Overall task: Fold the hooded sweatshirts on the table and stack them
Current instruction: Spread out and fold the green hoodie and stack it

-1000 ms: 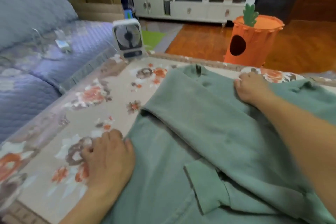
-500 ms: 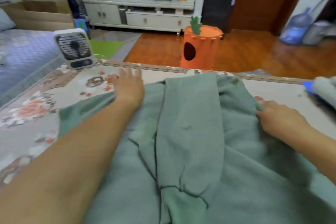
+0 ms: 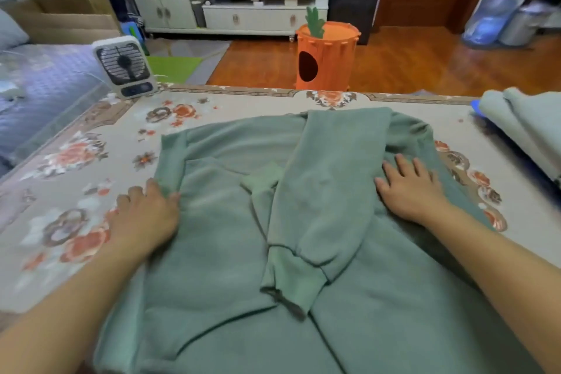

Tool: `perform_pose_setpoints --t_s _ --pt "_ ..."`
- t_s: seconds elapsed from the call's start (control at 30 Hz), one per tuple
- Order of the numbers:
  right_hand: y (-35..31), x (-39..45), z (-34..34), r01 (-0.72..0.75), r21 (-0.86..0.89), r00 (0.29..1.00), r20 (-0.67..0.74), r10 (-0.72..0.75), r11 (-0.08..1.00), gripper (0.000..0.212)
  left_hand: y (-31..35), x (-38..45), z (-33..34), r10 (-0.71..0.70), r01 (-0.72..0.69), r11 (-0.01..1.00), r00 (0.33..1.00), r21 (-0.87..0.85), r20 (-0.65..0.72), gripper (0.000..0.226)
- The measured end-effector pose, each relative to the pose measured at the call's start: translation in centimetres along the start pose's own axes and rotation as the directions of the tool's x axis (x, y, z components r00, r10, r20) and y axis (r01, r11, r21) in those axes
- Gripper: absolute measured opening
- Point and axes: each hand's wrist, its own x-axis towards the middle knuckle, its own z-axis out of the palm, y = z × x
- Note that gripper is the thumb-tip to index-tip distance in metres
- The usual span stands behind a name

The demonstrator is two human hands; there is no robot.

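A green hooded sweatshirt (image 3: 230,246) lies spread on the floral table (image 3: 76,179) in front of me. Both its sleeves are folded in over the body, and the right sleeve (image 3: 321,197) lies lengthwise down the middle with its cuff toward me. My left hand (image 3: 145,215) is at the sweatshirt's left folded edge, fingers curled over that edge and thumb on the fabric. My right hand (image 3: 409,188) lies flat with spread fingers on the right side of the sweatshirt. Another green folded garment (image 3: 522,127) sits at the table's right edge.
A small white desk fan (image 3: 124,67) stands at the table's far left corner. Beyond the far edge an orange carrot-shaped bin (image 3: 324,58) stands on the wooden floor. A purple quilted sofa (image 3: 39,91) runs along the left. Something blue (image 3: 475,105) shows by the folded garment.
My left hand has come back from the far side to the sweatshirt's left edge. My right hand has opened flat on the right side. The left side now lies folded in.
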Motion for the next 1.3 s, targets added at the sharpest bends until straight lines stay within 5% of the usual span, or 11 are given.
perform_pose_setpoints --t_s 0.17,0.23,0.33,0.43,0.57,0.63,0.73,0.8,0.97,1.17,1.3 --pt "-5.7 1.2 -2.1 0.115 0.287 0.874 -0.484 0.040 0.951 0.044 2.2 8.4 -0.7 -0.056 0.059 0.993 0.998 -0.099 0.035 0.074" --pt "-8.0 2.6 -2.5 0.151 0.210 0.853 -0.521 -0.021 0.966 0.050 3.4 11.4 -1.2 -0.086 0.089 0.984 0.996 -0.154 0.026 0.071" --pt "-9.8 5.5 -2.7 0.135 0.022 0.914 -0.388 -0.116 0.991 0.049 4.0 15.3 -1.4 -0.022 0.022 0.983 1.000 -0.185 0.000 0.067" --pt "-9.9 8.6 -2.6 0.117 -0.080 0.954 -0.267 -0.135 0.990 0.052 3.8 19.3 -1.1 0.122 -0.122 0.992 0.993 0.028 -0.004 0.049" --pt "-9.3 12.5 -2.0 0.036 -0.102 0.991 -0.128 -0.049 0.994 0.057 5.1 24.4 -2.0 0.339 -0.254 0.913 0.908 0.320 -0.245 0.030" --pt "-9.0 14.0 -1.5 -0.045 -0.065 0.999 -0.029 0.043 0.997 0.059 7.1 26.5 -2.8 0.352 -0.250 0.917 0.874 0.312 -0.335 0.031" --pt "-8.8 15.6 -1.4 -0.162 -0.001 0.985 0.055 0.162 0.987 0.061 10.7 27.5 -2.6 0.241 -0.161 0.952 0.917 0.258 -0.317 0.048" --pt "-8.6 16.3 -1.7 -0.211 -0.001 0.976 0.048 0.211 0.977 0.061 12.3 25.7 -1.8 0.270 -0.211 0.949 0.928 0.233 -0.256 0.056" --pt "-8.2 16.4 -1.7 -0.214 0.027 0.977 -0.007 0.214 0.977 0.063 10.7 13.8 -0.2 0.566 -0.549 0.822 0.816 0.149 -0.116 0.055" --pt "-12.5 4.8 -3.1 0.193 0.054 0.947 -0.272 -0.172 0.980 0.065 -0.1 1.5 -3.1 0.401 -0.409 0.909 0.910 0.075 0.108 0.068" --pt "-11.6 -8.1 -1.4 0.367 -0.017 0.915 -0.174 -0.364 0.930 0.083 -6.5 -5.7 -2.3 0.331 -0.345 0.933 0.935 0.107 0.125 0.086"
